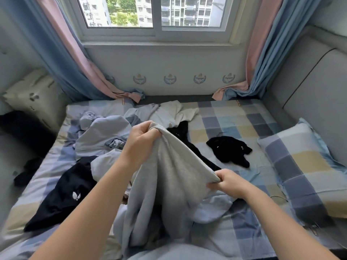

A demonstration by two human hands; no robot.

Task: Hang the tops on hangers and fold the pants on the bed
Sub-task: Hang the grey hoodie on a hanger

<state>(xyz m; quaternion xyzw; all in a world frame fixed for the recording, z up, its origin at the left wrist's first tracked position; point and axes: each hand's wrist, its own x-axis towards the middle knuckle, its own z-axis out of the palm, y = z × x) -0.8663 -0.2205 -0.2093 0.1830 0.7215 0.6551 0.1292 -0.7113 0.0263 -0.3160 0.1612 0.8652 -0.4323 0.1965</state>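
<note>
A: Far left, what is noted?
B: A pale patterned pillow [35, 98] is propped in the corner. Nearer the camera, a navy garment [63, 196] with a small white emblem is spread on the bed [234, 117], near its left edge.

A: Toward the middle?
B: A heap of pale blue clothes [101, 132] is crumpled on the bed, behind the left forearm. A cream garment [174, 111] is seen beyond it, nearer the window wall.

A: The left hand?
B: The left hand [142, 139] is raised above the heap. Its fingers are curled round a bunched edge of the grey garment [169, 177].

A: Where is that garment placed?
B: It is held up over the middle of the bed, stretched between both hands. Its lower part is draped down onto the clothes in front of the person. Whether it is a top or pants cannot be told.

A: The right hand?
B: The right hand [225, 182] is held lower and nearer the camera. A corner of the same grey cloth is pinched between thumb and fingers.

A: Further right?
B: A black garment [229, 151] is lying crumpled and alone on the bed, apart from the heap. A checked pillow [304, 169] is set at the bed's right edge.
</note>
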